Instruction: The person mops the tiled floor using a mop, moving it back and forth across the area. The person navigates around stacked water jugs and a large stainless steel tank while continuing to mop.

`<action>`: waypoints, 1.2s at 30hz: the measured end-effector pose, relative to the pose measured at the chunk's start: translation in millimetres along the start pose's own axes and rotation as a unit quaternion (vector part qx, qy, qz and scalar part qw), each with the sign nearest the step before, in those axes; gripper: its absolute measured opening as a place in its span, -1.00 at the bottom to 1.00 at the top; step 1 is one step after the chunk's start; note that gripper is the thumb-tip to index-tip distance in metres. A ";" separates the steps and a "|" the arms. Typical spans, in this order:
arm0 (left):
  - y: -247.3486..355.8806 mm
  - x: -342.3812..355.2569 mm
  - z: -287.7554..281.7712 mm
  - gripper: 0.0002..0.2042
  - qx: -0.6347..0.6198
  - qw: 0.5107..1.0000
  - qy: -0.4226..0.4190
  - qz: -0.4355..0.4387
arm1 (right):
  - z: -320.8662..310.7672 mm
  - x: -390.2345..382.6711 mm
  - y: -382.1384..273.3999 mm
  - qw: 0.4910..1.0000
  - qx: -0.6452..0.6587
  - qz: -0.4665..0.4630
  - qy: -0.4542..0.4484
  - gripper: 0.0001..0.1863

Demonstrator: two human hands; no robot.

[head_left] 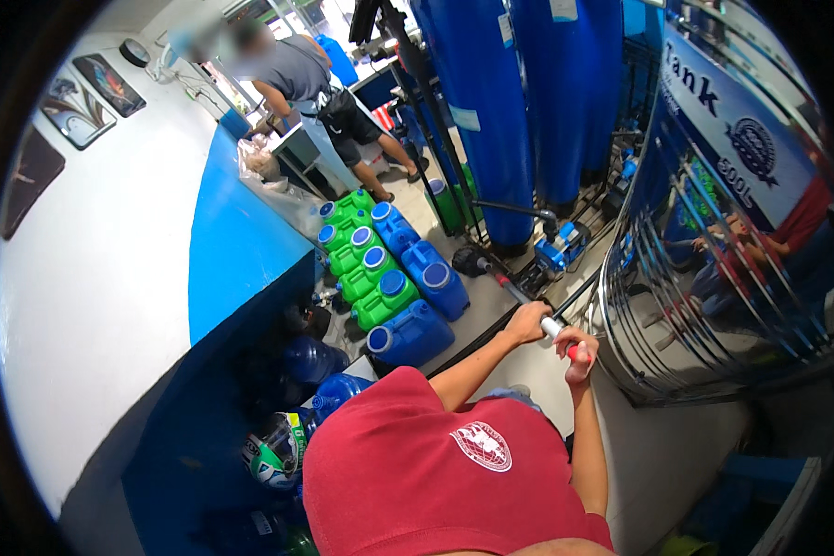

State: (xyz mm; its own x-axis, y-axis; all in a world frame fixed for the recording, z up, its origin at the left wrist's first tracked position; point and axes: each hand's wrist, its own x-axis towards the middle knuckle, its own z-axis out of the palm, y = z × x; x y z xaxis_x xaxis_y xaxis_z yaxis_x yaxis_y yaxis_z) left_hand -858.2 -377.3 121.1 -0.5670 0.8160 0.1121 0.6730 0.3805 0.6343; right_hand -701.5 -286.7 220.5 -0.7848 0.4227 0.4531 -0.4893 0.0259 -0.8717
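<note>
My left hand (530, 322) is closed round a long pole (515, 291) with grey, white and red sections, just behind its white part. My right hand (578, 358) grips the red end of the same pole, nearer my body. The pole slants away to a dark head (469, 262) low by the blue tanks; I cannot make out exactly what it is. A blue pump (559, 248) sits just right of that head. Beside the pole on the left stand several blue jerrycans (414, 332) and green jerrycans (385, 301).
Tall blue tanks (477, 102) stand ahead, a curved steel tank (676, 306) close on my right. At the back left another person (301, 69) stands at a counter (296, 148). A white-and-blue wall (111, 232), round bottles (310, 357) and a helmet (273, 449) are on my left.
</note>
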 end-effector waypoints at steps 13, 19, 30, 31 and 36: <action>68.5 -57.6 23.9 -0.74 -0.006 0.995 0.097 0.028 | -20.4 -47.7 -67.5 0.998 0.030 0.034 -0.046 -0.47; 77.7 -86.4 6.6 -0.76 -0.013 0.995 0.095 -0.011 | -2.0 -52.4 -96.9 0.984 -0.024 0.017 -0.178 -0.55; 68.1 -90.1 10.9 -0.71 -0.018 0.997 0.081 0.004 | 0.2 -46.5 -95.0 0.975 -0.032 -0.062 -0.212 -0.62; 67.5 -91.5 11.1 -0.72 -0.033 0.994 0.099 0.015 | 1.7 -47.1 -96.8 0.975 -0.032 -0.058 -0.213 -0.62; 74.6 -103.1 -2.3 -0.76 -0.028 0.993 0.112 -0.014 | 16.3 -46.6 -125.9 0.974 -0.032 -0.017 -0.223 -0.72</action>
State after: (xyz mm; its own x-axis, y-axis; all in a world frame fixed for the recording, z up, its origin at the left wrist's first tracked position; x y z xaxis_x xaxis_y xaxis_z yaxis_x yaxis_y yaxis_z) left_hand -750.7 -434.1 158.6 -0.6812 0.6857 0.2563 0.6310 0.3725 0.6806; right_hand -609.6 -324.4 312.1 -0.8623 -0.0145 0.5063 -0.5052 0.0947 -0.8578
